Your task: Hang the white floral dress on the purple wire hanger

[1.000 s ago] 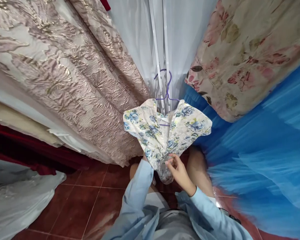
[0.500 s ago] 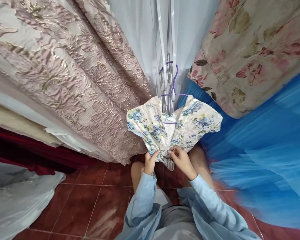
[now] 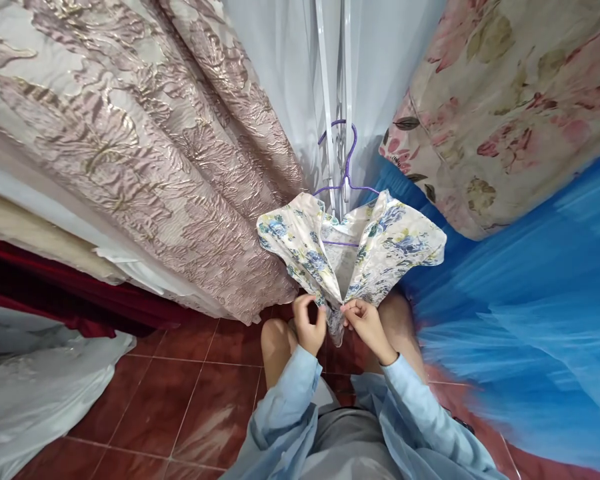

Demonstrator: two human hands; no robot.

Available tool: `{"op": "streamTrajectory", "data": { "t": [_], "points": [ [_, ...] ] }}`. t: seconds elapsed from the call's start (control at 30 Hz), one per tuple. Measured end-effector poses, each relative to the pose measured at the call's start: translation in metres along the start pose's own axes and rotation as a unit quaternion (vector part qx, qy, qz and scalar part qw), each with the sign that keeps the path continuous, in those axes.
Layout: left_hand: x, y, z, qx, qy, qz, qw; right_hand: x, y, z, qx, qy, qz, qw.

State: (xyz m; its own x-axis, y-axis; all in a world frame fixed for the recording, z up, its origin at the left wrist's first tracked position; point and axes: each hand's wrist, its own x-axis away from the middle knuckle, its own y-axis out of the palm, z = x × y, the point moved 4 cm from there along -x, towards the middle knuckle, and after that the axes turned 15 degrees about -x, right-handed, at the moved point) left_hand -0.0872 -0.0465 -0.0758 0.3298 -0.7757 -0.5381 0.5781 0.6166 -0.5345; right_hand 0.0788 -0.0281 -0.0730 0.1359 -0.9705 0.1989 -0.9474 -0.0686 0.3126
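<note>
Floral garment [image 3: 380, 247] pinched between both hands [image 3: 337, 323]

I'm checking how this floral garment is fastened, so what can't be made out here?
- Fastening: where the left hand and right hand pinch the floral garment, the fingers cover it.
- Garment's lower part: hidden behind both hands.
- What the purple hanger hooks on: too blurred against the white rails.
- Blue tulle: cut off by the right edge.
</note>
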Motion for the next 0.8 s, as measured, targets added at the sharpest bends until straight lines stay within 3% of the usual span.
{"op": "streamTrajectory", "data": {
  "t": [0.07, 0.1, 0.2, 0.37, 0.5, 0.67, 0.8],
  "points": [
    [0.01, 0.019, 0.014, 0.004, 0.058, -0.116, 0.992, 0.007, 0.001, -0.001, -0.03, 0.01, 0.011, 0.999],
    [0.013, 0.026, 0.018, 0.006, 0.056, -0.141, 0.988, 0.01, 0.001, -0.002, -0.044, 0.013, 0.016, 0.999],
    [0.018, 0.04, 0.026, 0.018, 0.025, -0.145, 0.989, 0.016, 0.001, -0.008, -0.06, 0.013, 0.036, 0.997],
    [0.026, 0.05, 0.039, 0.04, 0.044, -0.183, 0.981, 0.017, -0.004, -0.032, -0.065, -0.02, 0.097, 0.993],
    [0.031, 0.056, 0.051, 0.03, 0.064, -0.198, 0.978, -0.001, 0.011, -0.088, -0.068, -0.118, 0.132, 0.982],
    [0.033, 0.064, 0.061, 0.013, 0.059, -0.23, 0.971, -0.049, 0.048, -0.172, -0.061, -0.232, 0.105, 0.965],
    [0.038, 0.066, 0.056, 0.015, 0.039, -0.255, 0.966, -0.072, 0.059, -0.206, -0.055, -0.282, 0.086, 0.954]
  ]
}}
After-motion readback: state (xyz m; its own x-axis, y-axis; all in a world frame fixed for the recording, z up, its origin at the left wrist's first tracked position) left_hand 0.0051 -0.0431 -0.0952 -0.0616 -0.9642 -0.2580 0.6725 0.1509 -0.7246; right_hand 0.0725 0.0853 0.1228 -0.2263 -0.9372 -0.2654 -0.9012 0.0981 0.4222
